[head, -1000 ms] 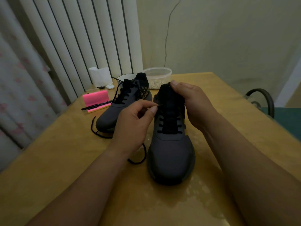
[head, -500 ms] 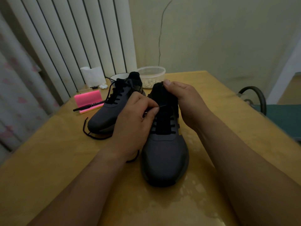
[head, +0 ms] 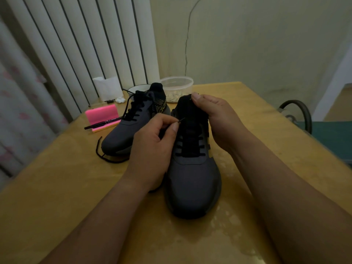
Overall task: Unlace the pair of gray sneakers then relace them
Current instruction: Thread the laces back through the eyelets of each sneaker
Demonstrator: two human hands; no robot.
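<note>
near sneaker (head: 192,185): its left flank lies behind the left hand (head: 152,149); the right side of its collar is covered by the right hand (head: 219,121).
lace (head: 182,120): only the tip shows, pinched by the left hand; its run back to the shoe is hidden.
bowl (head: 138,87): mostly behind the far sneaker (head: 123,134).
container (head: 177,86): pale contents too small to tell.
chair (head: 297,115): cut off by the right edge.
curtain (head: 17,111): blurred, cut off at the left edge.
forearms: cut off by the bottom edge.
</note>
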